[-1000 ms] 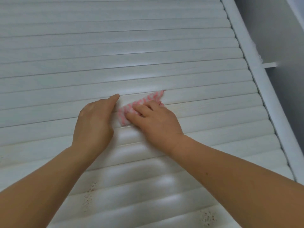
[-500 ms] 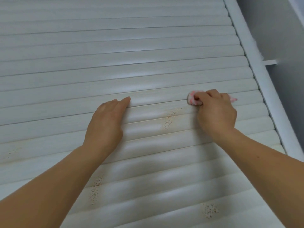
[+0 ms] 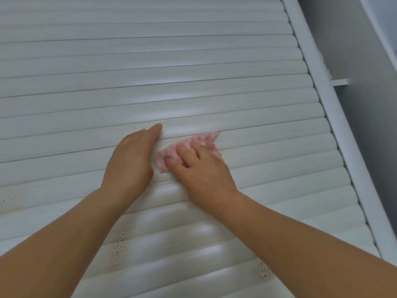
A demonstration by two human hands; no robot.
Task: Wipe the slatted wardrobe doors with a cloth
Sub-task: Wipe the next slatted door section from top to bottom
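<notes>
Right now, starting at the left, I see faint brown speckles (image 3: 7, 201) on a low slat near the door's left edge. More speckled patches (image 3: 120, 241) sit on the slats just below my left forearm. My left hand (image 3: 131, 162) lies flat against the slatted wardrobe door (image 3: 150, 72), fingers straight and together, gripping nothing, with the fingertips reaching up to the edge of a slat. Just beside it, touching its inner edge, is the pink-and-white cloth (image 3: 206, 139), bunched up on the slats near the middle of the door. My right hand (image 3: 199, 166) rests on top of the cloth and presses it to the slat; its fingers are bent over the fabric, though I cannot tell whether they pinch it or only push down on it. Another speckled spot (image 3: 261, 271) shows low on the door, under my right forearm. Further right runs the door's white frame (image 3: 335, 125), and beyond it a grey wall (image 3: 365, 104) with a small white bracket (image 3: 339, 82) sticking out.
</notes>
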